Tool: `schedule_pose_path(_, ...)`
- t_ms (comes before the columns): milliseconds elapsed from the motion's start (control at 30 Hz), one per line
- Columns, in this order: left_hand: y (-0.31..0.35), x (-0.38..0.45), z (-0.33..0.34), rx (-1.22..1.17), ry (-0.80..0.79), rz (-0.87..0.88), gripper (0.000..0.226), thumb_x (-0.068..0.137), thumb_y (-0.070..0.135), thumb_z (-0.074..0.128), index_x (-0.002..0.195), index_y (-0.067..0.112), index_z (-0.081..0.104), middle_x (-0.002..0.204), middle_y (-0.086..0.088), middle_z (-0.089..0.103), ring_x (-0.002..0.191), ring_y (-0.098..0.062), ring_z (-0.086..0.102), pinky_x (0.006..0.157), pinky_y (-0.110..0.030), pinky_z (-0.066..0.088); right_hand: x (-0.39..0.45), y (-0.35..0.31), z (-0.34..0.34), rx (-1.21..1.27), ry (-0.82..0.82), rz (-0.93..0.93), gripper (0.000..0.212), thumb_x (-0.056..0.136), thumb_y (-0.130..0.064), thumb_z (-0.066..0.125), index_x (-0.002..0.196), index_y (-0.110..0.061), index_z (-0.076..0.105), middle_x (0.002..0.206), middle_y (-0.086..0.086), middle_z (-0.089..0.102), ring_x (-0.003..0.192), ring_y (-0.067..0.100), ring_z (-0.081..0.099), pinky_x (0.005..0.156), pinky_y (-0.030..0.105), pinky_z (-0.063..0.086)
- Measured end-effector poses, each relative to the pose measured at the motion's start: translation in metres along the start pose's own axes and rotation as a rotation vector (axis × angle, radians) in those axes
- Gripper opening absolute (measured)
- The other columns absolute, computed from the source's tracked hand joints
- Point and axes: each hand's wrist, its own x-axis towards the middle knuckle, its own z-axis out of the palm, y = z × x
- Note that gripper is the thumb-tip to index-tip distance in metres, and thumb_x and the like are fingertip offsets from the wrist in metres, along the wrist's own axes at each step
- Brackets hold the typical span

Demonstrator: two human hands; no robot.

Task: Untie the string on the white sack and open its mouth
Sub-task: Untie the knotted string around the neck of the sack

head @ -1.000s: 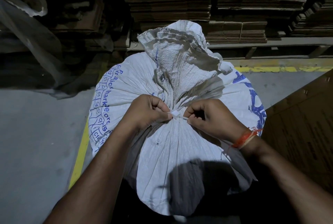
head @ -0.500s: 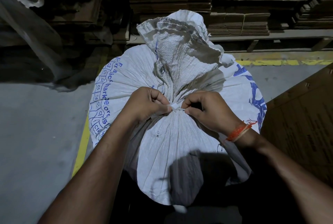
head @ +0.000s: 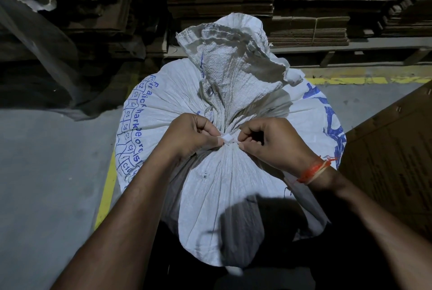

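Observation:
A full white woven sack (head: 217, 187) with blue print stands upright in front of me. Its neck is gathered tight, and the crumpled mouth (head: 233, 56) fans out above the tie. A white string knot (head: 228, 139) binds the neck. My left hand (head: 191, 135) pinches the knot from the left with thumb and curled fingers. From the right, my right hand (head: 273, 142) pinches the string end at the knot; an orange thread band circles its wrist.
Stacks of flattened cardboard (head: 304, 9) fill the shelves behind the sack. A brown cardboard sheet (head: 397, 154) leans at the right. Clear plastic sheeting (head: 35, 32) hangs at the left. Yellow floor lines (head: 105, 194) run beside the sack on the grey concrete floor.
The view has tilted slightly, so the sack sits a little higher in frame. Both hands stay pinched at the knot, which remains tied.

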Motion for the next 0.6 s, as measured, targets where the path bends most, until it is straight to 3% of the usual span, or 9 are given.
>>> schedule_pose_path(133, 0.001, -0.001, 0.000, 0.006, 0.003, 0.005, 0.013, 0.076, 0.005, 0.090, 0.073, 0.013, 0.080, 0.063, -0.003, 0.076, 0.055, -0.006, 0.066, 0.057, -0.017, 0.051, -0.002, 0.000, -0.005, 0.005, -0.006, 0.026, 0.006, 0.081, -0.015, 0.082, 0.077, -0.016, 0.078, 0.070, -0.001, 0.075, 0.069, 0.014, 0.067, 0.059, 0.018, 0.048)
schedule_pose_path(400, 0.000, 0.000, 0.000, 0.005, 0.010, -0.003, 0.013, 0.076, 0.004, 0.090, 0.074, 0.012, 0.080, 0.062, -0.003, 0.075, 0.054, -0.007, 0.066, 0.057, -0.017, 0.050, 0.000, 0.001, 0.005, -0.072, 0.032, -0.009, 0.009, 0.083, -0.017, 0.078, 0.075, -0.017, 0.076, 0.070, -0.004, 0.074, 0.067, 0.009, 0.066, 0.062, 0.025, 0.049)
schedule_pose_path(600, -0.003, 0.002, 0.000, 0.001, -0.006, 0.004, 0.013, 0.075, 0.005, 0.091, 0.073, 0.014, 0.081, 0.067, -0.008, 0.077, 0.063, -0.016, 0.068, 0.070, -0.026, 0.053, 0.000, -0.003, 0.014, -0.020, 0.051, 0.031, 0.009, 0.084, -0.019, 0.078, 0.075, -0.018, 0.075, 0.070, -0.004, 0.073, 0.068, 0.012, 0.067, 0.063, 0.026, 0.048)
